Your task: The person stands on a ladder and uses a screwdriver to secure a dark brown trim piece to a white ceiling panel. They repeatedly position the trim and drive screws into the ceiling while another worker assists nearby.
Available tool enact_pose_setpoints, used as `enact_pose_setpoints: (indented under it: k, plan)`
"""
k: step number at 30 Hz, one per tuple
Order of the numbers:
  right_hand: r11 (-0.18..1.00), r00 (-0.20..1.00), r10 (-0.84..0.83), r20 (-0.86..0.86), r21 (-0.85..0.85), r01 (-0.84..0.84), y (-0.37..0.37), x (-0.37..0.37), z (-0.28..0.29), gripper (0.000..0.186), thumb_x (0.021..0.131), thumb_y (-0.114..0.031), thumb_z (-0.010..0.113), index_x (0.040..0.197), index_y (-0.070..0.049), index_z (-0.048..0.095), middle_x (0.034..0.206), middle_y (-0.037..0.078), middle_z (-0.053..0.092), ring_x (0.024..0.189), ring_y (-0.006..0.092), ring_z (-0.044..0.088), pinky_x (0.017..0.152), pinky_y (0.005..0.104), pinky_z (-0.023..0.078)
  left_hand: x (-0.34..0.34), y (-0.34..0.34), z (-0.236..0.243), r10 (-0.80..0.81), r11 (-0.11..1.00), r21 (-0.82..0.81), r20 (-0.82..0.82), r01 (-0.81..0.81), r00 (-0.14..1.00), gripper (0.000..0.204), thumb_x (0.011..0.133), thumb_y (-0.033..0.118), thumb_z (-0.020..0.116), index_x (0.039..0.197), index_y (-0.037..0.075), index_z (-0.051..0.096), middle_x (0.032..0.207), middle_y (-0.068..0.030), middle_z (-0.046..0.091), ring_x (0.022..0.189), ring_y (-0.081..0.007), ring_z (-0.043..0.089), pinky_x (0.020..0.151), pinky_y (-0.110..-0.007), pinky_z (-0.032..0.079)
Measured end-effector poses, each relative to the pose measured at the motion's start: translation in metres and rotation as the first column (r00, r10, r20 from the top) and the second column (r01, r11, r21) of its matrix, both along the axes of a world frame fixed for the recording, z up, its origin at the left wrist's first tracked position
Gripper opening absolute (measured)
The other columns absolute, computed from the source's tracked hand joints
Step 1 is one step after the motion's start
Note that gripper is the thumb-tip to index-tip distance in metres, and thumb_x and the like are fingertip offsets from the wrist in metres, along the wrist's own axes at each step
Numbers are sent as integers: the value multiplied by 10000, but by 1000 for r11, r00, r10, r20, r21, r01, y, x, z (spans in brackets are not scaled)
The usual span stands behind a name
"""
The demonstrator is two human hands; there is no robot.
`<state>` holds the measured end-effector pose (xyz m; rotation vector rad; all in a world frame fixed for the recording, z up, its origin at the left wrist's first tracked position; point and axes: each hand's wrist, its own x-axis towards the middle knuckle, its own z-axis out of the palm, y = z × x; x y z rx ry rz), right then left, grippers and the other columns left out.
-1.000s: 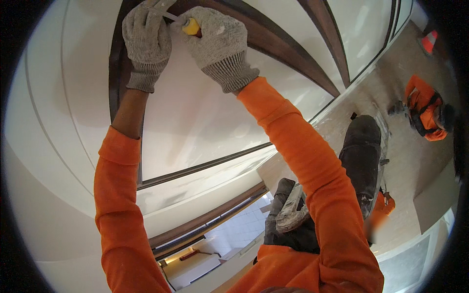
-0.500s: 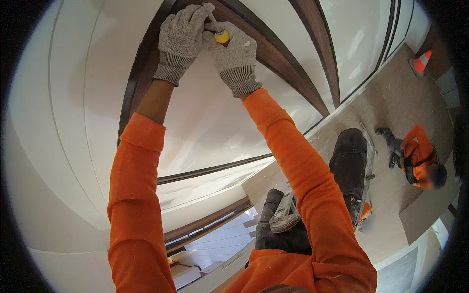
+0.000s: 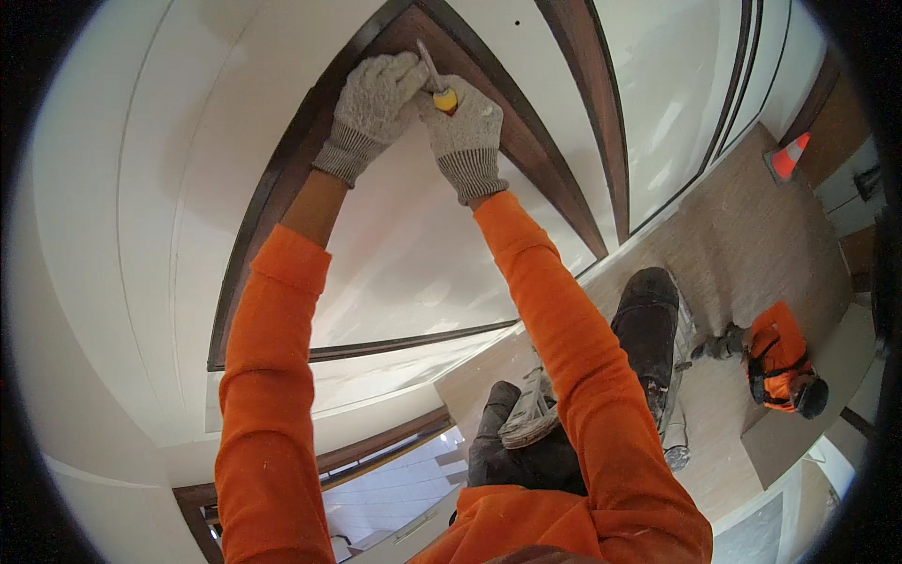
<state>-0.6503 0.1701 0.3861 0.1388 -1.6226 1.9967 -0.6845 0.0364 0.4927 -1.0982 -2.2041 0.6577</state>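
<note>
Both my hands wear grey knit gloves and work close together at the upper corner of a dark brown, black-edged trim frame (image 3: pixel 282 179) on a white panel. My right hand (image 3: pixel 465 132) is closed around a tool with a yellow-and-red handle (image 3: pixel 445 101). Its slim metal blade (image 3: pixel 427 62) points up and away, though its exact kind is unclear. Beside the blade, my left hand (image 3: pixel 376 101) has its fingers curled in, with thumb and fingertips close to the metal. Anything pinched there is hidden by the glove.
Another dark trim strip (image 3: pixel 594 103) crosses the white panel on the right. Below are my dark-trousered legs and a pale metal structure (image 3: pixel 531 414). On the floor, a co-worker in orange (image 3: pixel 782 357) bends near a grey board (image 3: pixel 813 395); an orange-and-white cone (image 3: pixel 787 158) stands farther off.
My view has shifted, showing more of the frame's upper corner. Both hands sit lower in the picture, still together with the tool between them. The co-worker has changed posture.
</note>
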Motion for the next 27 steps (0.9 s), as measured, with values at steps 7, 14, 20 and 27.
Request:
enact_pose_setpoints:
  k: [7,14,20,27]
  plan:
    - [996,999,32,-33,-77,-34,-6,0,-7,176,894,-189,761,989,-42,735,811,79,714,717,207,659,675,339,542,16,-4,4,42,993,-117,63,-34,997,554,909,196,703,1446,199,566,1384,-52,608,1257,-281,563,1073,-458,446]
    - [998,999,40,4,-38,-40,-1,-17,-6,203,914,-255,783,956,-59,752,753,22,706,660,119,655,606,286,543,6,-8,-1,8,999,-47,-101,-12,995,575,886,263,738,1433,234,563,1363,-19,591,1242,-230,556,1082,-440,431]
    - [998,1000,23,-11,54,-23,6,-16,-6,326,857,-405,789,924,-91,729,773,106,703,722,312,684,686,427,537,1,-13,-6,13,998,-58,-87,-18,996,542,835,245,786,1357,225,642,1293,-8,633,1219,-253,566,1074,-469,420]
    - [992,998,-68,-14,105,69,2,-16,-12,291,859,-371,794,912,-91,733,753,91,697,700,267,681,667,402,546,-2,-16,-10,75,982,-167,-118,-94,990,452,917,358,733,1344,246,637,1356,29,607,1271,-200,553,1102,-457,428]
